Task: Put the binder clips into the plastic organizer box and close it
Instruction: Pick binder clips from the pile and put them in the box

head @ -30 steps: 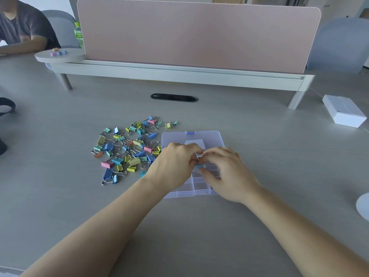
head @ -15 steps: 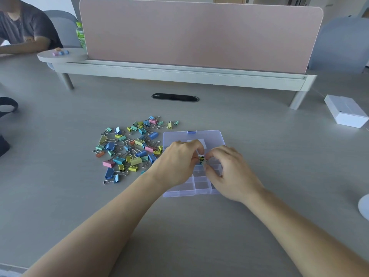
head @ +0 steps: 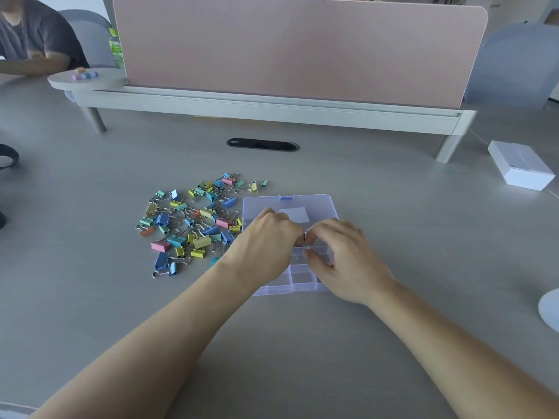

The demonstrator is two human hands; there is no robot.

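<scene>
On the table (head: pixel 423 237), the clear plastic organizer box (head: pixel 302 278) lies open, its lid (head: pixel 320 207) laid back flat. The left hand (head: pixel 266 243) and right hand (head: pixel 341 258) curl over its middle compartments, fingertips meeting. Whether either grip pinches anything, I cannot tell. The binder clips (head: pixel 193 225) lie heaped just left of the box.

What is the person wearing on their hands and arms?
Nothing visible: the left hand and right hand are ungloved, with no rings, watch or bracelet showing. The left forearm and right forearm are bare, no sleeve in view.
</scene>
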